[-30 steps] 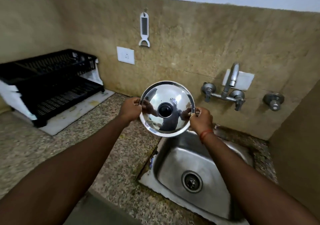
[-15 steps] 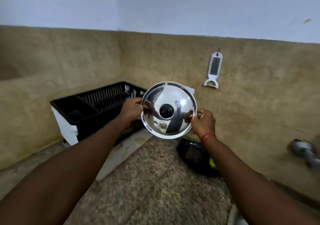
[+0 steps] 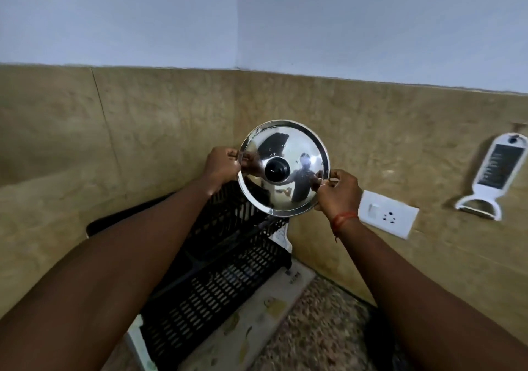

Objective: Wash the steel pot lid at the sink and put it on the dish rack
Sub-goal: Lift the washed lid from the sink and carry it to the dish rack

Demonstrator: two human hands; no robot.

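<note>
The steel pot lid (image 3: 297,153), shiny with a black knob at its centre, is held upright in the air, its top face toward me. My left hand (image 3: 221,165) grips its left rim and my right hand (image 3: 338,192) grips its right rim. The lid hangs just above the top tier of the black two-tier dish rack (image 3: 217,282), which stands in the corner on a pale mat. The sink is out of view.
A white wall socket (image 3: 387,218) sits on the tan tiled wall right of my right hand. A white grater-peeler (image 3: 497,176) hangs further right. Speckled granite counter (image 3: 323,333) lies at the lower right, beside the rack's mat (image 3: 257,322).
My view and both hands have swung left from the sink to the corner. The lid, still held by both hands, now hangs over the dish rack.
</note>
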